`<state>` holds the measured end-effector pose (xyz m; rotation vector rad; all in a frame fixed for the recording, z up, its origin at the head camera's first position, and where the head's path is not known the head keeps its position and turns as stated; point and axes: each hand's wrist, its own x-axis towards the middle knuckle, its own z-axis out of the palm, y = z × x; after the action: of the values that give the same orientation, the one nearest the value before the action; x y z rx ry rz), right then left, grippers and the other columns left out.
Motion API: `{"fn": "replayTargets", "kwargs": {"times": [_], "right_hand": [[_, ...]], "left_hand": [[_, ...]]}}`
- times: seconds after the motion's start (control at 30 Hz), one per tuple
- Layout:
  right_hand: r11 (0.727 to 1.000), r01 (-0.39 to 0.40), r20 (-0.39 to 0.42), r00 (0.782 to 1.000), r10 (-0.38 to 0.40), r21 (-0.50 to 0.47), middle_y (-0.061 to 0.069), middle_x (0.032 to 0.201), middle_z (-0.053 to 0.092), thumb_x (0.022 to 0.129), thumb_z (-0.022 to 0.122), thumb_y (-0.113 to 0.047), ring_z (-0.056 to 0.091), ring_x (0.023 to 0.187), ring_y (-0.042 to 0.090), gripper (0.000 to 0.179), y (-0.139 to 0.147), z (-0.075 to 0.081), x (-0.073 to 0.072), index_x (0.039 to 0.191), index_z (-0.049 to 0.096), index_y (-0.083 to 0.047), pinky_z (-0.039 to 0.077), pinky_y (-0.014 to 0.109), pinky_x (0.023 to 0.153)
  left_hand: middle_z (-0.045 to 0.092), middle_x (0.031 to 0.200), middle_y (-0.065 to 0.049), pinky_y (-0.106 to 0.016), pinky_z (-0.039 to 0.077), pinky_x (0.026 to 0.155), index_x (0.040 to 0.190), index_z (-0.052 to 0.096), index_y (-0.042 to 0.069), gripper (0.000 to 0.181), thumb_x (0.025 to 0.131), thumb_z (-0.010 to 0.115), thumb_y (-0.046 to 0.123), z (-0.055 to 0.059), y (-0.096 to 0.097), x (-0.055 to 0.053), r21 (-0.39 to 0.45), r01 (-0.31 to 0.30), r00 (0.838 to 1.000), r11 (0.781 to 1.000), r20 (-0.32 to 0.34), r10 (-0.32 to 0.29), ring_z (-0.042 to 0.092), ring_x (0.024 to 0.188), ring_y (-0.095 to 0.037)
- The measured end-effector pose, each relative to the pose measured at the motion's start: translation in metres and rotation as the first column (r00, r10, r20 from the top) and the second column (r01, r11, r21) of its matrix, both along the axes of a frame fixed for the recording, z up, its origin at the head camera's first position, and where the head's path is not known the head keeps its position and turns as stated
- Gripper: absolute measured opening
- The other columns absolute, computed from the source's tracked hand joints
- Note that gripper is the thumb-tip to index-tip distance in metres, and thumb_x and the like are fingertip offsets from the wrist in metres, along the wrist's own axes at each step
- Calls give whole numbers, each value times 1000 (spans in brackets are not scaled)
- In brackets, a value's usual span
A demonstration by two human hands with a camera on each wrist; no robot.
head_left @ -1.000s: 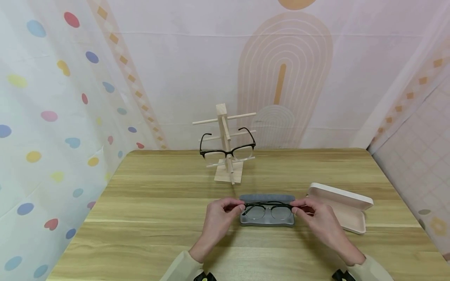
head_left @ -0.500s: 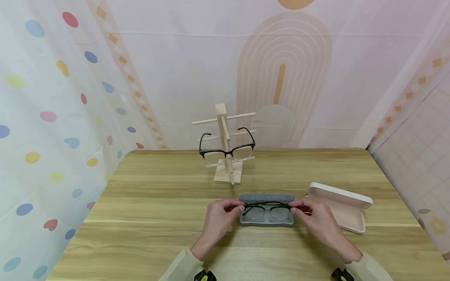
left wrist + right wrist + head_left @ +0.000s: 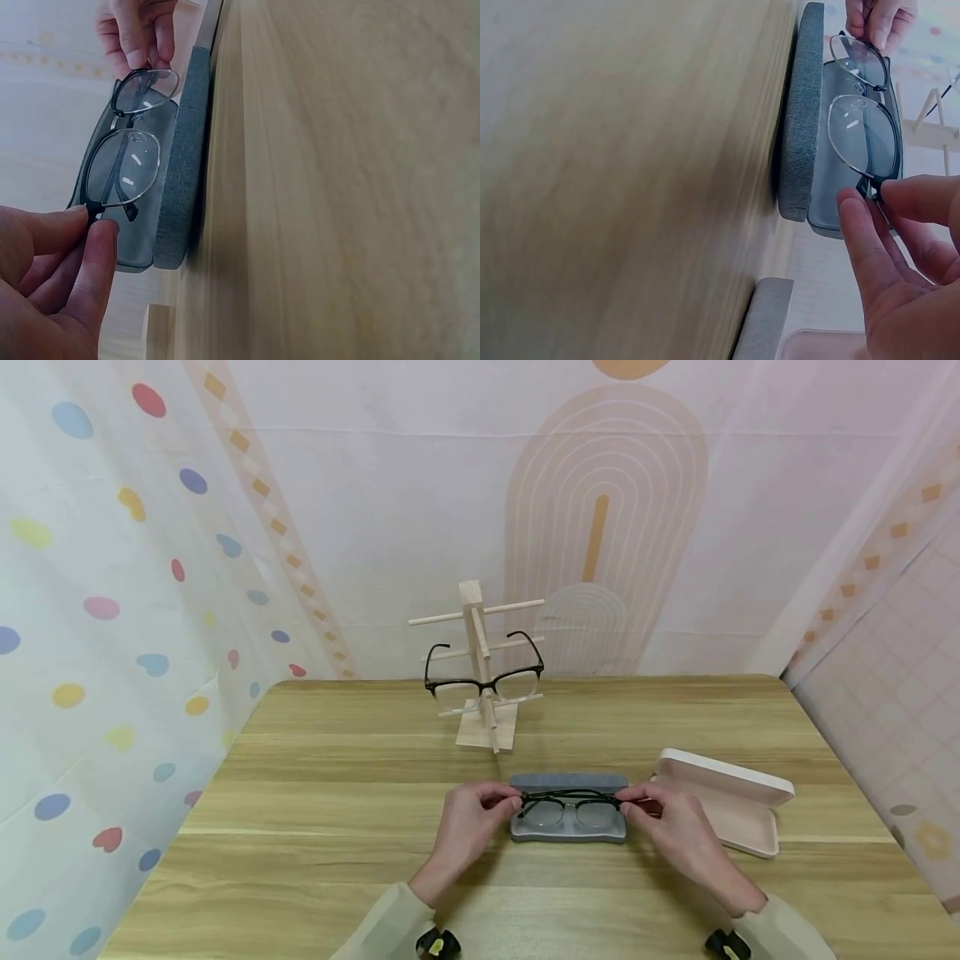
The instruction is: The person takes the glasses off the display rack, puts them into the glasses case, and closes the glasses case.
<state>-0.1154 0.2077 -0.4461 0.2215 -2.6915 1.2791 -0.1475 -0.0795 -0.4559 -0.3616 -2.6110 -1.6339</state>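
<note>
A pair of eyeglasses (image 3: 572, 803) with black upper rims and thin metal lower rims spans my two hands, over an open grey glasses case (image 3: 568, 836). My left hand (image 3: 471, 827) pinches the left corner of the frame between thumb and fingers. At the opposite corner my right hand (image 3: 675, 831) grips it the same way. The temples are folded behind the lenses, as the left wrist view shows on these eyeglasses (image 3: 124, 169). In the right wrist view the case's fabric-covered side (image 3: 802, 120) stands nearest the camera, with the lenses (image 3: 862, 135) above its hollow.
A wooden display stand (image 3: 472, 610) at the back holds another pair of black-framed eyeglasses (image 3: 487, 687) on its pegs. An open white case with pink lining (image 3: 738, 818) lies right of the grey case, close to my right hand. The wooden table (image 3: 315, 827) extends around them.
Both hands keep their grip on the eyeglasses over the grey case. Apart from a very slight shift of the whole view, hardly anything has moved.
</note>
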Motion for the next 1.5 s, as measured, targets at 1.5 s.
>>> {"fn": "replayTargets", "kwargs": {"times": [1.5], "right_hand": [[994,-45,75,996,38,95,-5,95,76,93,73,-5,57,80,7,13,1,-4,-8,94,81,-16,46,23,67]], "left_hand": [[77,86,5,-26,51,71,86,83,11,5,88,78,10,-9,-5,-12,-222,51,996,974,-64,-67,67,82,-10]]}}
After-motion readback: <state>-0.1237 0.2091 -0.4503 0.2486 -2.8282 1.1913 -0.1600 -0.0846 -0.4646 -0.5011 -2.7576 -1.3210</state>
